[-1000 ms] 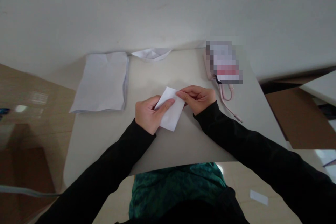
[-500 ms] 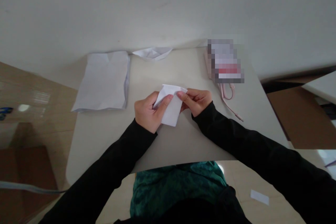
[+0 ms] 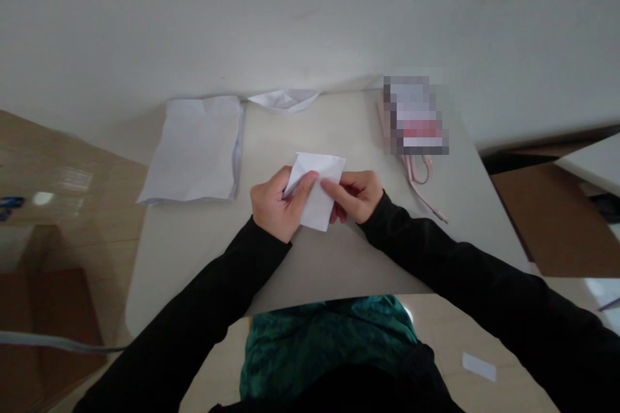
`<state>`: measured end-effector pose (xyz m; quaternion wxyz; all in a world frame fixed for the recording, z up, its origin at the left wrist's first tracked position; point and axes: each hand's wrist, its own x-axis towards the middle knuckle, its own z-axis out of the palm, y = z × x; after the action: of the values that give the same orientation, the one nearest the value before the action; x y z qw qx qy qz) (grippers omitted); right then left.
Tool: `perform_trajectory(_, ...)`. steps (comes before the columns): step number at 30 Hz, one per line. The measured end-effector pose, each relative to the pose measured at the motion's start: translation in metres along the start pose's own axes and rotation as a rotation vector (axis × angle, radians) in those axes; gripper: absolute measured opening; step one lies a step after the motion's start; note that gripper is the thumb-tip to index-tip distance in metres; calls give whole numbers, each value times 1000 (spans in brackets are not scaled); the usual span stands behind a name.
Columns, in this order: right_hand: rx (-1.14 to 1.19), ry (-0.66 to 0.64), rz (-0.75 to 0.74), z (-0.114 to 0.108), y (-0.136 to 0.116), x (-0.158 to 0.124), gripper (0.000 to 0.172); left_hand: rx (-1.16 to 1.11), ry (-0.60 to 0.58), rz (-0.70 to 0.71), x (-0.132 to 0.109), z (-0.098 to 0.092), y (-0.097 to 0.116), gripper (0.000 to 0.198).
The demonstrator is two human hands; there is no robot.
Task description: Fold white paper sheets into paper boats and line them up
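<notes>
A small folded piece of white paper is held up over the middle of the table, its top part creased and wider than its lower part. My left hand grips its left side, thumb on the front face and the other fingers behind. From the right, my right hand pinches the paper, thumb pressed on the front and fingers curled at the back edge. The fingers behind the paper are partly hidden. Beyond the hands, a folded paper boat lies at the table's back edge.
A stack of white paper sheets lies on the white table at the back left. At the back right sits a blurred box-like object with a pink cable. A wall rises behind. Brown boxes flank the table.
My right hand has slid slightly down and left across the paper, its thumb now lower on the front face. The paper's top right corner stands more exposed. My left hand keeps its grip.
</notes>
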<state>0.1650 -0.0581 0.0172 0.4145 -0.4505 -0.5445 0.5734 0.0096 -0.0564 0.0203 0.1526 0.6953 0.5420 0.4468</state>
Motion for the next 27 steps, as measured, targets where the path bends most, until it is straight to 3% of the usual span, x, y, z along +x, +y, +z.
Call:
perform_trajectory(3, -7, -121, 59, 0, 2, 0, 54, -23, 5, -39, 2, 0, -1, 31)
perform_trajectory(9, -67, -3, 14, 4, 2, -3, 56, -30, 55, -51, 4, 1, 4, 34)
perform_trajectory(14, -85, -149, 78, 7, 2, -3, 59, -69, 113, -72, 5, 1, 2, 37)
perform_trajectory(19, -110, -88, 39, 11, 1, -4, 60, -112, 187, -41, 6, 4, -1, 35)
perform_trajectory(24, -122, -170, 20, 17, 3, -7, 60, -177, 270, -74, 8, 8, -2, 35)
perform_trajectory(27, -129, -124, -4, 20, 4, -6, 63, -201, 316, -70, 10, 9, -2, 34)
